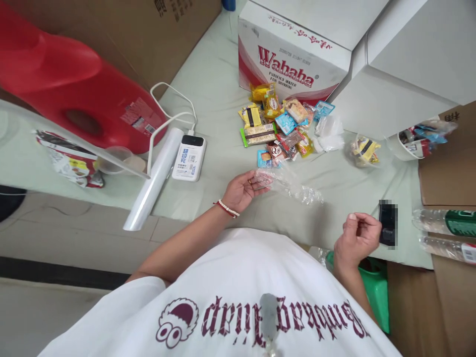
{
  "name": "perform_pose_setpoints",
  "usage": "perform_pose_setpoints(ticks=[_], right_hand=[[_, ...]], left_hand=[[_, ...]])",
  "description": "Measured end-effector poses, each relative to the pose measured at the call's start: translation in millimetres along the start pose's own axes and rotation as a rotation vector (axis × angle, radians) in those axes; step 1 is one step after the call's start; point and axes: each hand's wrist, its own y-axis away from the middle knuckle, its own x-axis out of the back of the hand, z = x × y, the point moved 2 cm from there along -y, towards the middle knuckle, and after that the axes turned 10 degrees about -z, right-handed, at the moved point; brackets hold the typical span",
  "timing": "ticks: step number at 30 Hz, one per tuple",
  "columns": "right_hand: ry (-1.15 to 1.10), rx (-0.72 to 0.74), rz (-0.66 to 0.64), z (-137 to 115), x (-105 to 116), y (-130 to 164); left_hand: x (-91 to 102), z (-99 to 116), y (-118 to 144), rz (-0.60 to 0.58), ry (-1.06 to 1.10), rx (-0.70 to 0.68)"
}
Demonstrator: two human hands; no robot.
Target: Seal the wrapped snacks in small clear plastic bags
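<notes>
One crinkled clear plastic bag (288, 184) in the loosely curled left hand (242, 190), right hand (357, 237) curled, empty

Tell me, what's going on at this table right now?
A person in a white printed shirt sits at a pale green table. Their left hand holds one end of a clear plastic bag that lies flat on the table. Their right hand is loosely curled near the table edge, holding nothing visible. A pile of wrapped snacks lies just beyond the bag, in front of a Wahaha carton.
</notes>
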Motion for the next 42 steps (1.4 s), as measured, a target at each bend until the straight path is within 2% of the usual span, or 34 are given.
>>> perform_pose_setpoints(ticks=[2, 4, 5, 8, 11, 17, 26, 33, 38, 42], right_hand=[[0.088, 0.288, -0.15, -26, -17, -4], [0.145, 0.552, -0.413, -47, -52, -4], [0.167, 0.643, -0.501, -54, -71, -4], [0.193, 0.728, -0.531, -60, -120, -8], [0.17, 0.696, -0.534, -57, -145, -15], [0.033, 0.638, -0.639, -52, -145, -21], [-0.024, 0.545, -0.663, -46, -144, -19], [-0.036, 0.498, -0.672, -44, -141, -29], [-0.055, 0.535, -0.689, -46, -140, -27], [-0.036, 0.522, -0.702, -44, -147, -26]], left_hand=[[-5.0, -4, 1, -0.046, -0.041, 0.013], [-9.9, -7, 3, -0.092, -0.088, 0.017], [-11.9, -9, 4, -0.11, -0.112, 0.013], [-13.9, -13, 8, -0.117, -0.179, -0.014], [-10.8, -15, 12, -0.068, -0.205, -0.044], [-5.4, -17, 15, -0.054, -0.199, -0.052], [-2.3, -26, 4, -0.049, -0.309, -0.086], [-4.3, -23, 6, -0.024, -0.311, -0.059], [-4.0, -21, 9, -0.005, -0.292, -0.062], [-5.3, -23, 9, -0.028, -0.389, -0.098]])
